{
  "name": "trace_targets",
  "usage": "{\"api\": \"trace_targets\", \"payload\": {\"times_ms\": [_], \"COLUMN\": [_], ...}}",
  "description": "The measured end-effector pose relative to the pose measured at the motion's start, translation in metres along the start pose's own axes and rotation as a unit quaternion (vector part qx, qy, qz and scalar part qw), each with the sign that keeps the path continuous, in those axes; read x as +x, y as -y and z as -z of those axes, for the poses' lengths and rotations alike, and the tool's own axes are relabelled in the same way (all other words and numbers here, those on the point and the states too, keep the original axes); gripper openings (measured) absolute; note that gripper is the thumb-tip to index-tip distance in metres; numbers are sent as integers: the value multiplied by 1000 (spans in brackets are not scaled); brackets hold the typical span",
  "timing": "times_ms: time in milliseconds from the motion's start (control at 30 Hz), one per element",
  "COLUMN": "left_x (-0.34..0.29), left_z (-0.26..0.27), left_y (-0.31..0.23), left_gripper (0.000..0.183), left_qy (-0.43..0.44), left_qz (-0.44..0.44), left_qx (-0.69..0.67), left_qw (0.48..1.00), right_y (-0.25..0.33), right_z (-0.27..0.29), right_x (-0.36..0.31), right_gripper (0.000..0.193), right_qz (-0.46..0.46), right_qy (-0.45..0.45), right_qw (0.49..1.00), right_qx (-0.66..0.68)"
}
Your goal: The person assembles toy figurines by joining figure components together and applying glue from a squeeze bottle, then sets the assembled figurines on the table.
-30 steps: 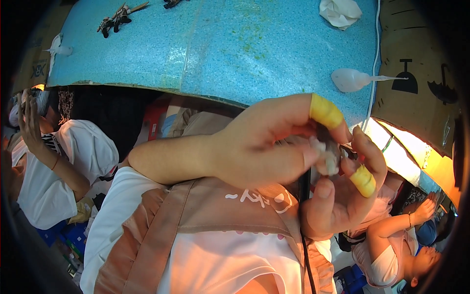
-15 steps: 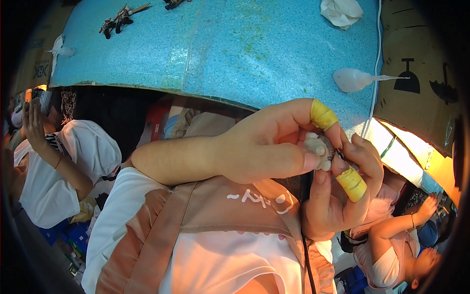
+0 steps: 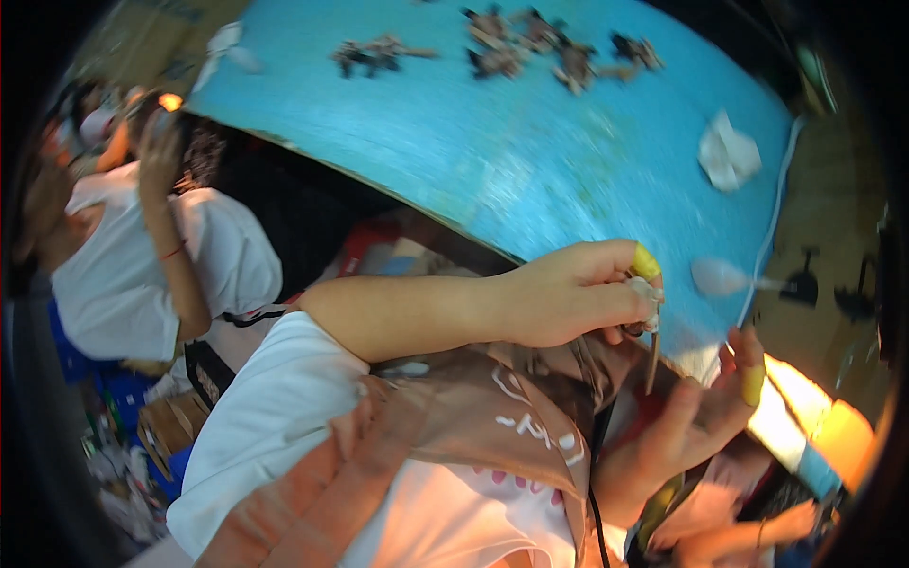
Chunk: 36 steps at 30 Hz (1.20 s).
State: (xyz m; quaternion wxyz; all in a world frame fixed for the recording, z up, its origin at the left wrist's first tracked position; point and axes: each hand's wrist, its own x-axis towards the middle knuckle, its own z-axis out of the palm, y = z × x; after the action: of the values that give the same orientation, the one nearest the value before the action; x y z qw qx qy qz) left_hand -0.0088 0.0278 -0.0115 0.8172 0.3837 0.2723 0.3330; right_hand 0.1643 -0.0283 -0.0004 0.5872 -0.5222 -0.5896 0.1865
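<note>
My left hand (image 3: 578,293) is closed, with its thumb and yellow-taped index finger pinching a small pale figurine (image 3: 651,301). Below the figurine a thin brown stick (image 3: 652,364) hangs down; whether it is joined to the figurine is blurred. Apart from it, lower and to the right, my right hand (image 3: 696,412) is open with its fingers spread and nothing visible in them. A finger of that hand also wears yellow tape. Most of the figurine is hidden by my left fingers.
Several small dark-and-tan figures (image 3: 497,62) lie on the far part of the blue table (image 3: 426,123). To the right are a crumpled white tissue (image 3: 729,154), a translucent squeeze bottle (image 3: 720,276) and a white cable (image 3: 782,194). People (image 3: 170,246) sit at left and lower right.
My right hand has let go of the figurine and moved down and right, opening. My left hand keeps the figurine, slightly further right. The view has turned, showing more figures on the table.
</note>
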Motion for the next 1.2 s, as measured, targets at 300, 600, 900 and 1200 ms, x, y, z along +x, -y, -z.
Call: {"api": "trace_targets", "payload": {"times_ms": [300,600,900,1200], "left_x": [32,85,4,0], "left_z": [49,116,152,78], "left_y": [-110,-207,-139,-78], "left_gripper": [34,75,39,36], "left_qy": [-134,-251,-384,-230], "left_qz": [93,-345,-103,-192], "left_qx": [486,227,632,712], "left_qw": [858,876,666,635], "right_y": [-42,-55,-47,-38], "right_z": [-8,-18,-21,-1], "right_x": [39,33,31,6], "right_gripper": [57,22,32,55], "right_qz": [-33,-15,-42,-143], "right_qy": [89,59,28,-36], "right_qw": [983,988,995,987], "right_qx": [-154,-144,-90,69]}}
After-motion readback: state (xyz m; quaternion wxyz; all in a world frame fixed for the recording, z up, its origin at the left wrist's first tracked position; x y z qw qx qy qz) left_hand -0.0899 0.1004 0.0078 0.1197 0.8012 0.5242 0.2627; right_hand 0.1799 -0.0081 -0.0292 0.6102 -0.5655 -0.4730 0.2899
